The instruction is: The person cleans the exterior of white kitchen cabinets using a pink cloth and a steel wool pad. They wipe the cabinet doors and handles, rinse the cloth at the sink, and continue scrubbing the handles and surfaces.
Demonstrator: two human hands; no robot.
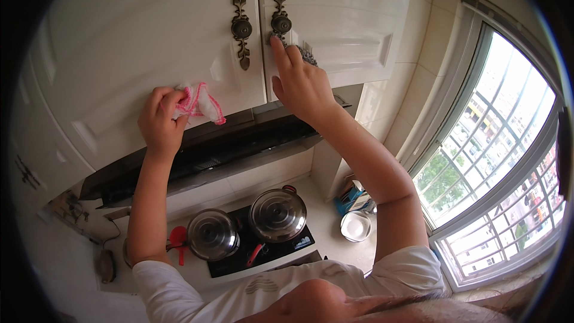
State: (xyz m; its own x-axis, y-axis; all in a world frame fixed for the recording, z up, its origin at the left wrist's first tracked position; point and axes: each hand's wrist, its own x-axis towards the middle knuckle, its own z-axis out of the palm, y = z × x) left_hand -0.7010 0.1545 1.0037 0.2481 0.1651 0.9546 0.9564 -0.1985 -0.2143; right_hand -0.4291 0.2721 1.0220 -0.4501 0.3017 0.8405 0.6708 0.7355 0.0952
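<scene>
White cabinet doors (166, 22) with raised panels face me, each with an ornate dark metal handle. Bunched in my left hand (162, 119) is a white cloth with pink edging (199, 103), held against the lower part of the left door. My right hand (305, 85) presses a grey scouring pad (308, 56), probably steel wool, to the right door, just below the round knob of the right handle (281, 22). My fingers cover much of the pad. The left handle (242, 29) stands free of both hands.
Under the cabinets runs a black range hood (215, 154). Two lidded pots (213, 233) (278, 215) stand on a black cooktop (233, 269). A red ladle (178, 237) lies left of them, a white bowl (355, 226) to the right. A barred window (475, 152) is at the right.
</scene>
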